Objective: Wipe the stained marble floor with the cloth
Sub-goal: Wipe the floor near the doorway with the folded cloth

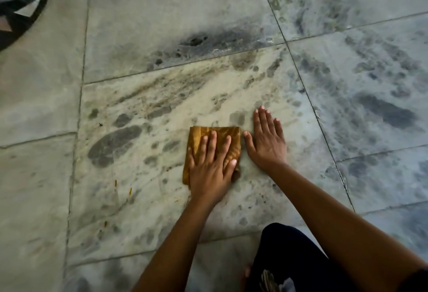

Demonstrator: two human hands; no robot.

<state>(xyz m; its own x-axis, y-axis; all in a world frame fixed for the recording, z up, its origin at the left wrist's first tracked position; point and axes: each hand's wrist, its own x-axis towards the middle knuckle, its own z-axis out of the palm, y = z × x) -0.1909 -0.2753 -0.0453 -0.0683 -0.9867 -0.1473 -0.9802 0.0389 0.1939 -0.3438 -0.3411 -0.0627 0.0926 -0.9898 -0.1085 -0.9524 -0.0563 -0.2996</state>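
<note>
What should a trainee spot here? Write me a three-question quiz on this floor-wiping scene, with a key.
1. True or false: the left hand presses flat on the cloth.
2. The right hand rests on: A the cloth; B the bare marble floor; C a bucket.
3. Fill in: the orange specks lie to the ____ of the cloth.
Key: 1 true; 2 B; 3 left.
</note>
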